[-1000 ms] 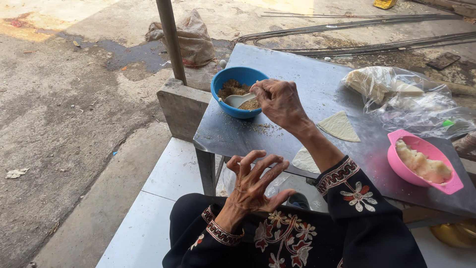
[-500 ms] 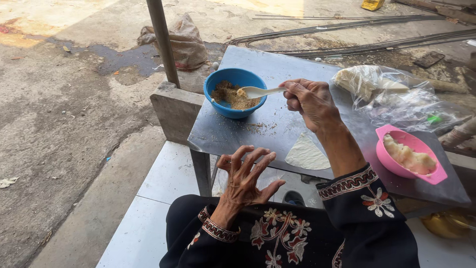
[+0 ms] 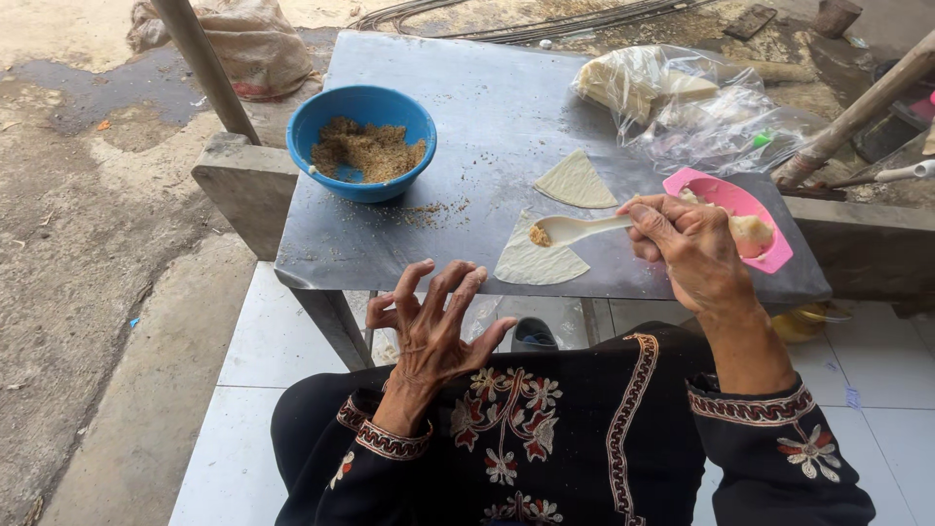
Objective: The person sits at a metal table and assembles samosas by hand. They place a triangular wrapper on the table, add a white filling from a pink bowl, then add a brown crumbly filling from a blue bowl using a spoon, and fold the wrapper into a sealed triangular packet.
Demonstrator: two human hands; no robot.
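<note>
From my feed, the right hand (image 3: 687,248) is closed around the handle of a white spoon (image 3: 577,229), fingers curled tight over it. I see the spoon's bowl carrying a small lump of brown filling, and it sits right over the upper edge of a triangular dough wrapper (image 3: 538,261) that lies flat near the front edge of the grey tabletop (image 3: 487,107); I cannot tell whether the spoon touches the dough. The left hand (image 3: 433,326) holds nothing: its fingers are spread wide and bent, hovering just in front of the tabletop's near edge, over the lap, close to the wrapper but apart from it.

Just beyond the spoon I make out a second dough wrapper (image 3: 577,181), also triangular, lying flat. Beside the right hand, touching distance from the knuckles, is a pink tray (image 3: 769,255) with pale folded pieces in it, at the right front corner. Farther left stands a blue bowl (image 3: 321,112) holding crumbly brown filling, with some crumbs scattered on the tabletop next to it. At the far right a clear plastic bag (image 3: 701,107) holds more pale wrappers. Both sleeves (image 3: 769,438) are black with embroidered flowers, and a white tiled floor (image 3: 243,380) shows below.
</note>
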